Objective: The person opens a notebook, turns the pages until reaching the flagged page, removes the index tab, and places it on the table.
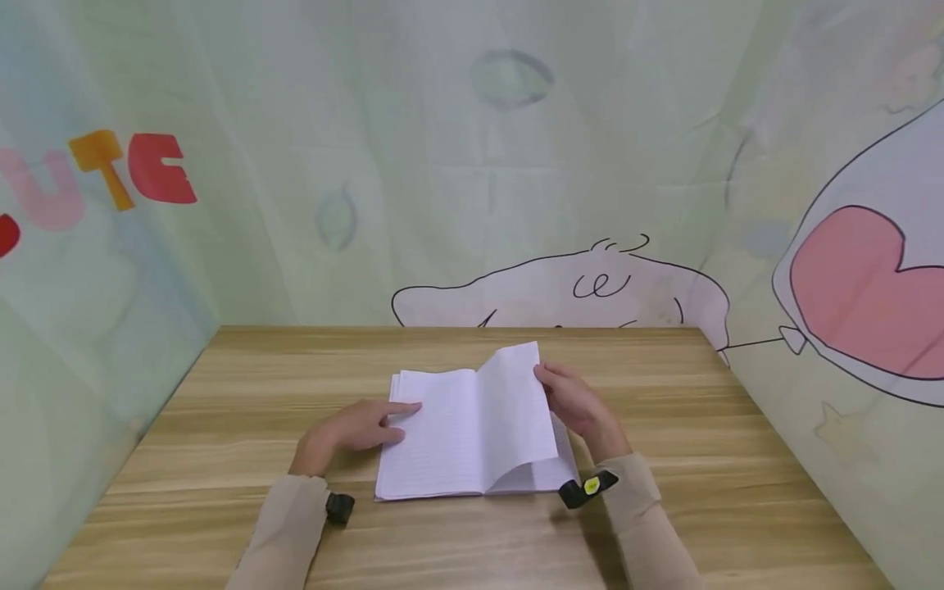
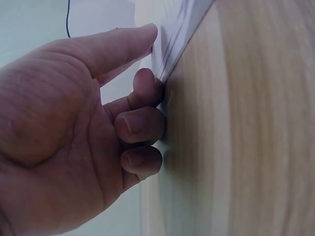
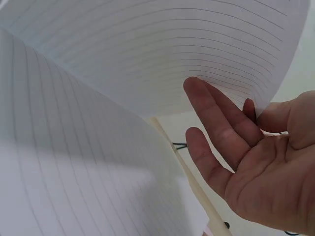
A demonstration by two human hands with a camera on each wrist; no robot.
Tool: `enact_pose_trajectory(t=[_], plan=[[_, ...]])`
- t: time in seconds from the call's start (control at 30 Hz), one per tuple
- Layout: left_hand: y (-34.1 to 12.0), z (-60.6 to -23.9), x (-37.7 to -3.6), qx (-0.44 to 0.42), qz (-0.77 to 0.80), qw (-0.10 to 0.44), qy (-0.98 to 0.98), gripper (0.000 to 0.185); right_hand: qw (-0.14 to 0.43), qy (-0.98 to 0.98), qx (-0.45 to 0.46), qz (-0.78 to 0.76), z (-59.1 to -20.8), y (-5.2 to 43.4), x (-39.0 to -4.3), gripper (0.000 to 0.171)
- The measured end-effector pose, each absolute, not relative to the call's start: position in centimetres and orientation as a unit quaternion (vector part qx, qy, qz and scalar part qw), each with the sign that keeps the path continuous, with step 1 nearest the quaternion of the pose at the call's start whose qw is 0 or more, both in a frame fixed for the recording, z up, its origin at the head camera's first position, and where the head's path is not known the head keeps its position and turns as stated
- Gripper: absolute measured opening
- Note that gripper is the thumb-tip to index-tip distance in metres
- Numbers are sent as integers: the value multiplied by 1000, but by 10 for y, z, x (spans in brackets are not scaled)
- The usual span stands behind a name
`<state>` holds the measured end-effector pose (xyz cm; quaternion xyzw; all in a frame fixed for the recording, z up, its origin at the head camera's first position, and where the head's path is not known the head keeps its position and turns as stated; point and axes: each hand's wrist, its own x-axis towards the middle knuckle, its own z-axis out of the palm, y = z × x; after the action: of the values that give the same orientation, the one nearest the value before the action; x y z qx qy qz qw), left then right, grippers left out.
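An open notebook (image 1: 435,442) with lined white pages lies on the table. My left hand (image 1: 359,426) rests at its left edge, index finger and thumb reaching onto the left page. In the left wrist view, the other fingers (image 2: 140,125) are bent beside the notebook's edge, close to the tabletop. My right hand (image 1: 578,401) pinches the outer edge of a raised page (image 1: 516,410) between thumb and index finger. Seen from the right wrist, that lined page curves over the remaining fingers, which are spread beneath it. Another lined page (image 3: 88,147) lies below.
The wooden table (image 1: 258,385) meets fabric walls on its left, back and right. A cartoon animal and a balloon with a pink heart (image 1: 855,279) are printed on the fabric. Both wrists wear dark straps; the right strap (image 1: 587,489) has a yellow spot.
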<state>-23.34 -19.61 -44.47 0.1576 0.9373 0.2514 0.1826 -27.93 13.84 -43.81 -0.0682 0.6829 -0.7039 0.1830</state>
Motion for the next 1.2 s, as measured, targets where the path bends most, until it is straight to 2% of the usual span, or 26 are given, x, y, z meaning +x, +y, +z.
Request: enact_pose_trajectory(t=[0.33, 0.57, 0.93, 1.2], plan=[[-194, -443, -236, 157, 245, 188, 938, 47, 199, 612, -113, -757, -446, 114, -276, 25], [-193, -445, -239, 163, 238, 184, 940, 48, 181, 667, -85, -718, -455, 95, -273, 21], [-196, -446, -237, 169, 248, 196, 933, 51, 184, 726, -104, -655, -465, 71, -262, 28], [-196, -444, -236, 202, 261, 198, 923, 45, 126, 800, -111, -576, -472, 54, -251, 30]])
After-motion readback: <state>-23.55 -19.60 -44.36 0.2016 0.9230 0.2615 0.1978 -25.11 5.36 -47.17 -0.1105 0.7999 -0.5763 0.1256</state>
